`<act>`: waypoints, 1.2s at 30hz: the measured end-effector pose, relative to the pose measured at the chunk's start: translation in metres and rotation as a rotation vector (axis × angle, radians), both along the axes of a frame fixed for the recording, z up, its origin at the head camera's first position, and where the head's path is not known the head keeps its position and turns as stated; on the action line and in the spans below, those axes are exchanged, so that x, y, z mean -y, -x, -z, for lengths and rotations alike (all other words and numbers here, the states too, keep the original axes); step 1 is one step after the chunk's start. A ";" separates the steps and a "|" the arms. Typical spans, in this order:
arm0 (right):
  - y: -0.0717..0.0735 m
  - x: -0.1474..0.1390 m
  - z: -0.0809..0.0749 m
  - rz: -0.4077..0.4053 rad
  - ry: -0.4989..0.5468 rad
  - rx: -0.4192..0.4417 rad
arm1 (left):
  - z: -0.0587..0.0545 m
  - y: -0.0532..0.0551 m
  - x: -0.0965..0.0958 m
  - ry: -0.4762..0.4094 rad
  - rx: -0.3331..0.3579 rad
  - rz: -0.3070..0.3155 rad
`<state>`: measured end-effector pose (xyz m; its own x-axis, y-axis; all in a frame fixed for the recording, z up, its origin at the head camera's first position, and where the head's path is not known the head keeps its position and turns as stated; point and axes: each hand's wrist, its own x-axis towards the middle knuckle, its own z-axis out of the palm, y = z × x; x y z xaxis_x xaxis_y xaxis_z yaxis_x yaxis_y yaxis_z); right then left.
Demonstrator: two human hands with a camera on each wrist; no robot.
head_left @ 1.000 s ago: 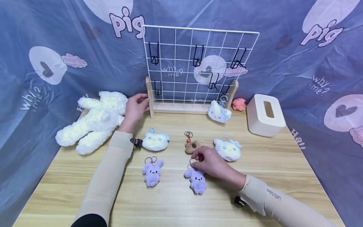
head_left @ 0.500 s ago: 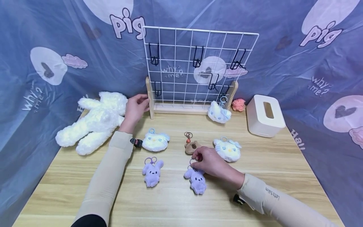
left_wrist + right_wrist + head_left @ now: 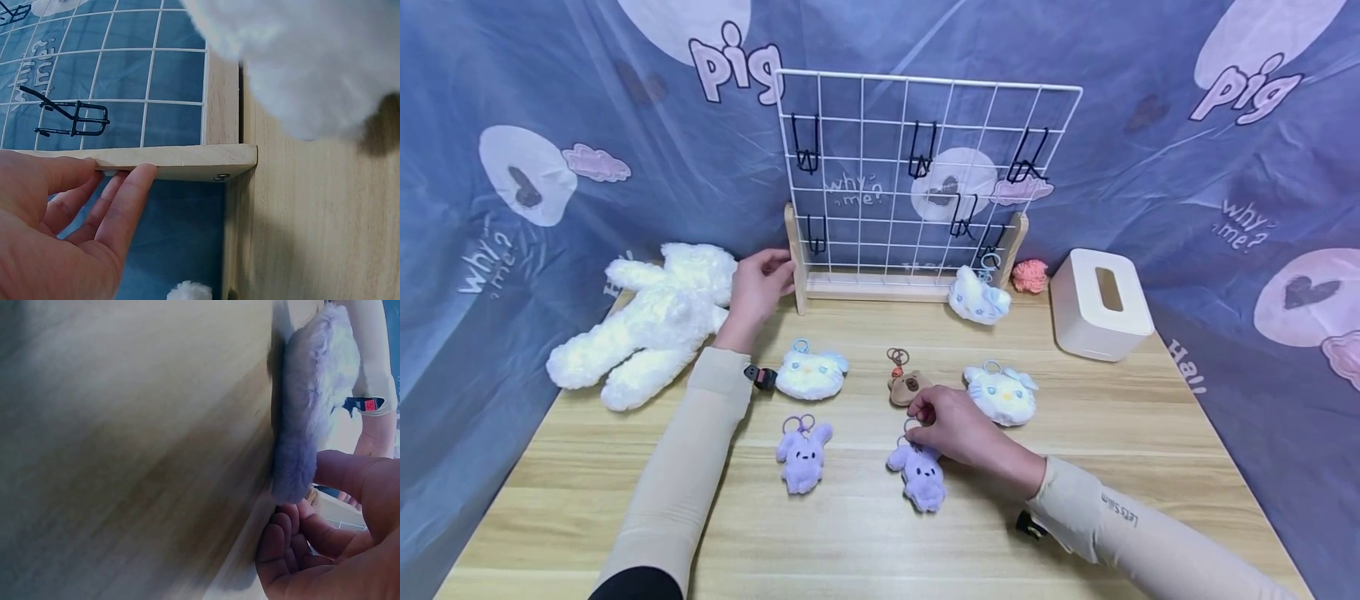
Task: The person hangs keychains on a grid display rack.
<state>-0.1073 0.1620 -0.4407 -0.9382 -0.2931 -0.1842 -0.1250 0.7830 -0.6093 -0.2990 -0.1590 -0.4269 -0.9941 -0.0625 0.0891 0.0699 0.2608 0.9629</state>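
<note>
At the front right of the head view, my right hand (image 3: 962, 429) pinches the ring at the top of a purple plush bunny keychain (image 3: 925, 482), which lies on the table. The bunny's fluffy side (image 3: 319, 381) shows above the thumb in the right wrist view; the fingers partly hide the ring. My left hand (image 3: 762, 287) touches the outer side of the left wooden post (image 3: 795, 258) of a white wire grid rack (image 3: 865, 208). In the left wrist view its thumb and fingertips (image 3: 145, 175) rest along the post's edge. Black hooks (image 3: 922, 158) hang on the grid.
Another purple bunny keychain (image 3: 803, 462), a brown bear keychain (image 3: 910, 387) and white cat keychains (image 3: 811, 375) lie about. One white cat plush (image 3: 977, 298) stands by the rack's right foot. A white teddy (image 3: 662, 312), a pink plush (image 3: 1030, 277) and a tissue box (image 3: 1105, 329) flank the rack.
</note>
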 end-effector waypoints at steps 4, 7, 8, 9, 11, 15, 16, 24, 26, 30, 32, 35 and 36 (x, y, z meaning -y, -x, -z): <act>0.001 0.000 0.000 -0.005 -0.003 0.002 | -0.001 0.000 -0.001 -0.001 -0.002 -0.004; 0.001 0.000 -0.001 -0.012 -0.002 -0.004 | -0.002 0.000 -0.001 -0.001 -0.004 -0.005; 0.001 0.000 -0.001 -0.013 -0.003 -0.006 | -0.002 0.000 -0.001 -0.001 -0.005 -0.004; 0.001 0.000 -0.001 -0.014 -0.004 -0.007 | -0.002 0.000 -0.001 -0.002 -0.005 -0.004; 0.001 0.000 -0.002 -0.013 -0.003 -0.004 | -0.002 0.000 -0.001 -0.007 -0.008 -0.002; 0.002 -0.001 0.000 -0.007 0.008 0.017 | -0.002 0.000 -0.001 -0.002 -0.006 -0.001; 0.002 -0.001 0.000 -0.007 0.016 0.025 | -0.002 0.000 -0.001 0.001 -0.006 0.000; 0.001 -0.007 -0.001 -0.006 0.052 0.041 | 0.000 -0.001 -0.001 0.012 -0.001 -0.001; 0.000 -0.007 0.000 -0.008 0.052 0.028 | 0.000 0.000 -0.001 0.012 -0.005 0.000; 0.001 -0.007 0.000 -0.022 0.062 0.012 | 0.000 -0.001 -0.001 0.003 -0.005 0.003; 0.002 -0.008 0.001 -0.028 0.065 0.007 | 0.000 -0.001 0.000 -0.002 -0.002 0.003; 0.004 -0.010 0.006 -0.034 0.062 -0.010 | 0.000 -0.001 0.000 -0.001 0.000 0.005; 0.004 -0.010 0.007 -0.033 0.060 -0.016 | 0.000 -0.001 0.000 -0.002 -0.001 0.005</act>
